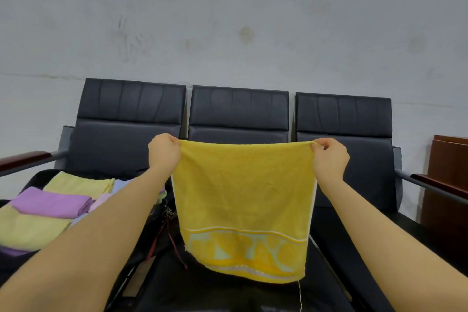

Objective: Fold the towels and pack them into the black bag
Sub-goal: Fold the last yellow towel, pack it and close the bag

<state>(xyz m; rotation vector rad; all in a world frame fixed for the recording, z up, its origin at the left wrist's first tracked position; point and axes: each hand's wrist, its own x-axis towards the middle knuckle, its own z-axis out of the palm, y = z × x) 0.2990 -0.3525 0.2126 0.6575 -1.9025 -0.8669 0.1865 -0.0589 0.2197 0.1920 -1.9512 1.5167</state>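
From the head camera, both bare arms reach out over a row of three black padded seats [238, 114], their leatherette backs creased and faintly shiny, set against a scuffed grey wall [228, 20]. The left hand [164, 153] pinches the top left corner of a yellow towel [243, 197], fingers curled tight over the hem; the right hand [330, 157] pinches the top right corner the same way. Between them the upper edge is pulled nearly straight, and the cloth hangs down as a rough rectangle in the air above the middle seat, touching nothing below. Its terry pile looks soft and nubbly. A paler woven band with rounded, wedge-like shapes runs across near the bottom, edged in white lines, and a loose thread dangles from the lower right corner.

To the left, on the first seat, lies the open black bag [33, 180], its soft dark rim showing around folded towels [50, 204] in pale green, lilac and light blue, stacked in flat oblongs. Thin red cords [174, 243] trail beside it. A wooden armrest [22, 158] stands at far left, brown wooden furniture [448, 185] at far right.
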